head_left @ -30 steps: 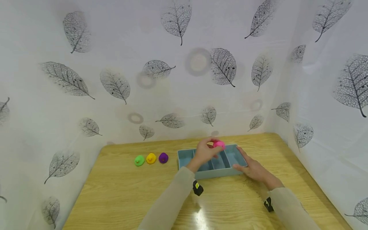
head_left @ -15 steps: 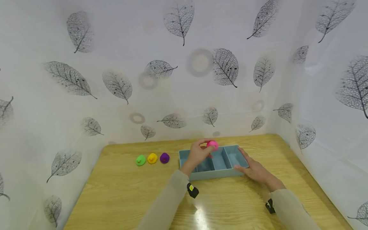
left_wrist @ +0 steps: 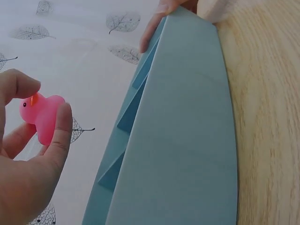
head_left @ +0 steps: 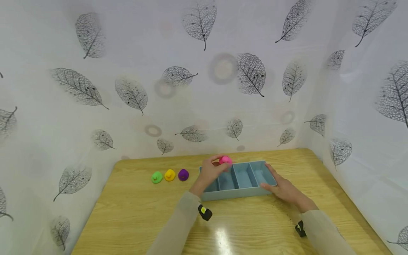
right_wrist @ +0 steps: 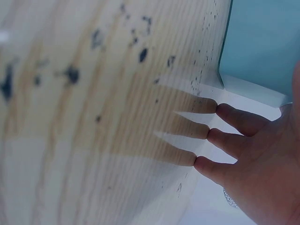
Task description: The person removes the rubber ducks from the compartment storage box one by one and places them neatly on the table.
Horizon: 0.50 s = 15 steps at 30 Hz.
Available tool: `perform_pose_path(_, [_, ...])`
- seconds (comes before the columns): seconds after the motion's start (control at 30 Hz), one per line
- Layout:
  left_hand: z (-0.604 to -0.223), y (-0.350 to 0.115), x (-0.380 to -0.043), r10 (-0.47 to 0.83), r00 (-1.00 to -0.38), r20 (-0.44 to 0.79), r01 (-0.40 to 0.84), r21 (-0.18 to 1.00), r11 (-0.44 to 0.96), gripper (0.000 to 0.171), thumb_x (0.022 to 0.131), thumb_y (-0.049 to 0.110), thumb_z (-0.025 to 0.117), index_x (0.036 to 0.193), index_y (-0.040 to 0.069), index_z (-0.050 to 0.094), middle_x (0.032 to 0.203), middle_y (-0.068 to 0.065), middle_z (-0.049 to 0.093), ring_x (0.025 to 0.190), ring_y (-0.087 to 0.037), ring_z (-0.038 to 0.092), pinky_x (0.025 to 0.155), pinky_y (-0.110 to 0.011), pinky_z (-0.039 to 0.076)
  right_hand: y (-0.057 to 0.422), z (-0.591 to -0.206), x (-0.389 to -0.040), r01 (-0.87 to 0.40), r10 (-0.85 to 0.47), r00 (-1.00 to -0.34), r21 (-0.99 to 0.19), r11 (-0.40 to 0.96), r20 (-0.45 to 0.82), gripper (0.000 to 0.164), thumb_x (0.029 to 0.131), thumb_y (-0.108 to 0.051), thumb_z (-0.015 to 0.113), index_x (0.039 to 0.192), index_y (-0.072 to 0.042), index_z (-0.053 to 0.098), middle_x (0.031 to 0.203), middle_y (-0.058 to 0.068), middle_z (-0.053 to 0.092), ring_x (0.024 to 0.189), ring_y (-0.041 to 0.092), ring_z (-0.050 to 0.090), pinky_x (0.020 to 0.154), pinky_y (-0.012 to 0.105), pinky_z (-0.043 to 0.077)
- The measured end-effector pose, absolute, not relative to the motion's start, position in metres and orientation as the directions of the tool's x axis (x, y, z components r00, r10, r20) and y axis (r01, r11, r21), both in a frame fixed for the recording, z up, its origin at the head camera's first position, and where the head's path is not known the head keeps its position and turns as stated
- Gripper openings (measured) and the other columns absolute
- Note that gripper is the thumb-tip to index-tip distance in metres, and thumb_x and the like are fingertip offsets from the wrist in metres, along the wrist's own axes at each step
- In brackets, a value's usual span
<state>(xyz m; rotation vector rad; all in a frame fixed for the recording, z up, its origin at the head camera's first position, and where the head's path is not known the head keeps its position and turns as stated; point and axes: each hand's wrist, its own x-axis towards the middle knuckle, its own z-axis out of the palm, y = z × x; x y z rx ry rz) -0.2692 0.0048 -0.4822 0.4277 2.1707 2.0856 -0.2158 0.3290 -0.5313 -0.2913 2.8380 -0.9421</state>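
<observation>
My left hand [head_left: 208, 174] pinches a pink rubber duck [head_left: 225, 160] above the left part of a blue-grey divided box [head_left: 237, 193]. In the left wrist view, the duck [left_wrist: 47, 115] sits between thumb and fingertips, its orange beak near one finger. My right hand [head_left: 284, 188] holds the box's right end, thumb at the front edge and fingers along the end. The right wrist view has several fingertips [right_wrist: 206, 161] of that hand touching the table beside the box [right_wrist: 260, 42]. The compartments in sight hold nothing; the leftmost is partly hidden by my left hand.
Left of the box, a green duck [head_left: 157, 177], a yellow duck [head_left: 170, 175] and a purple duck [head_left: 183, 174] stand in a row on the wooden table [head_left: 134, 212]. A white leaf-patterned curtain [head_left: 191, 106] hangs behind and at both sides.
My left hand has carried the pink duck leftward over the box, from the right-middle compartments toward the left ones. The right hand has stayed at the box's right end.
</observation>
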Motion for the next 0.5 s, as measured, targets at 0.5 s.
perform_pose_path(0.5, [-0.487,-0.038,-0.270,0.211,-0.973,0.095,0.110,0.992,0.057,0.048,0.091,0.006,0.081,0.137,0.001,0.068,0.125,-0.021,0.072,0.089,-0.011,0.067,0.076,-0.019,0.057,0.330,-0.532,-0.216,-0.143,-0.231,-0.971,-0.611,0.779,-0.067,0.094,0.105,-0.052,0.059,0.171,-0.025,-0.002,0.170,0.034,0.020,0.138,0.068,0.042,0.105,0.080,0.040])
